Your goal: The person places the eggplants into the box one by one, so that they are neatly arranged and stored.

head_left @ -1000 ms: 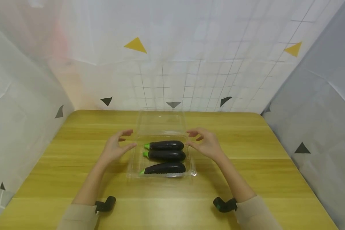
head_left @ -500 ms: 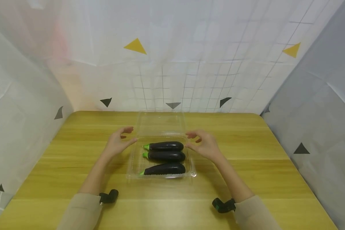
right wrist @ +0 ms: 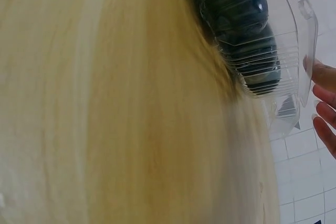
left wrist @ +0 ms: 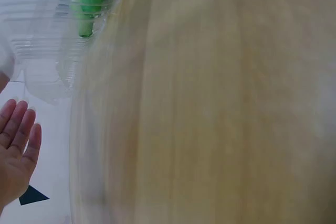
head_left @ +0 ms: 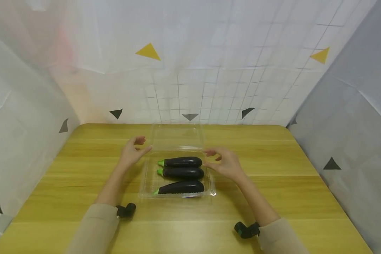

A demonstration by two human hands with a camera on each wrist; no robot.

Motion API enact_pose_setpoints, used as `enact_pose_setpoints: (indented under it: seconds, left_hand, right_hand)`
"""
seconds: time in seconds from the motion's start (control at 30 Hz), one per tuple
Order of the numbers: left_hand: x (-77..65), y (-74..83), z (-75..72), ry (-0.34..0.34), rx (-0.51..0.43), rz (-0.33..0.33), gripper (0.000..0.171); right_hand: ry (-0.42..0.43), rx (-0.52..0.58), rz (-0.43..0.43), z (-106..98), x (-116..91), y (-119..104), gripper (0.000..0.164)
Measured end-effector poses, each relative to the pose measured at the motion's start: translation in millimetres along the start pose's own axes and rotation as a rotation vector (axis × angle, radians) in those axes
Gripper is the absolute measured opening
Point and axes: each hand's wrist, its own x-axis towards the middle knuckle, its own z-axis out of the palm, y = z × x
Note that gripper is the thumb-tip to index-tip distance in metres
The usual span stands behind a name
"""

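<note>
A clear plastic clamshell box (head_left: pixel 147 183) lies with its lid (head_left: pixel 177 135) folded back, away from me. Inside are three dark eggplants, a far one (head_left: pixel 183 162), a middle one (head_left: pixel 184 173) and a near one (head_left: pixel 181 187), green stems to the left. My left hand (head_left: pixel 131 152) is at the box's left side near the hinge, thumb tip by the edge; contact is unclear. In the left wrist view its fingers (left wrist: pixel 18 129) are extended. On the opposite side, my right hand (head_left: pixel 227 163) has its thumb at the rim, apparently touching it, the other fingers loosely bent.
The wooden table (head_left: pixel 184 225) extends around the box. Behind it rises a pale wall covering (head_left: pixel 190 88) with grid lines and triangles, and similar sheets stand at both sides. A dark wrist-worn camera sits on each forearm, the left one (head_left: pixel 127 210) and the right one (head_left: pixel 247 230).
My left hand has slid a little away from me along the box's side. My right hand has shifted slightly toward me. Box and eggplants look unmoved, with a small view shift.
</note>
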Motion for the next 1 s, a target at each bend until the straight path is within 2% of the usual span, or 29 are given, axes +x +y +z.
enact_pose_setpoints:
  seconds: [0.13, 0.23, 0.33, 0.43, 0.57, 0.67, 0.87, 1.0]
  left_hand:
    - [4.7, -2.4, 3.8, 0.002, 0.007, -0.006, 0.065]
    - [7.3, -4.0, 5.2, -0.015, 0.004, -0.042, 0.068]
    - [9.4, -4.2, 5.1, -0.059, -0.020, -0.118, 0.071]
    - [12.0, -3.0, 4.8, -0.104, -0.076, -0.225, 0.071]
    - [16.0, 0.8, 6.1, -0.146, -0.182, -0.359, 0.063]
    - [18.6, 3.6, 8.2, -0.160, -0.272, -0.423, 0.057]
    - [21.3, 7.0, 10.8, -0.144, -0.376, -0.478, 0.052]
    - [21.0, 9.2, 10.4, -0.093, -0.388, -0.453, 0.044]
  right_hand:
    - [0.000, -0.007, 0.007, 0.9, -1.1, 0.4, 0.048]
    - [0.003, -0.010, 0.004, 1.3, -1.6, 0.1, 0.048]
    - [0.001, -0.010, 0.012, 1.5, -2.1, 0.2, 0.048]
    - [-0.003, -0.010, 0.014, 1.7, -2.4, 0.6, 0.047]
    - [-0.002, -0.009, -0.004, 2.0, -2.3, 0.4, 0.047]
    - [-0.002, -0.007, -0.012, 2.1, -2.2, 0.7, 0.047]
    - [-0.008, 0.000, 0.000, 2.3, -2.8, 1.2, 0.046]
    - [-0.009, 0.002, 0.012, 2.3, -3.3, 1.8, 0.046]
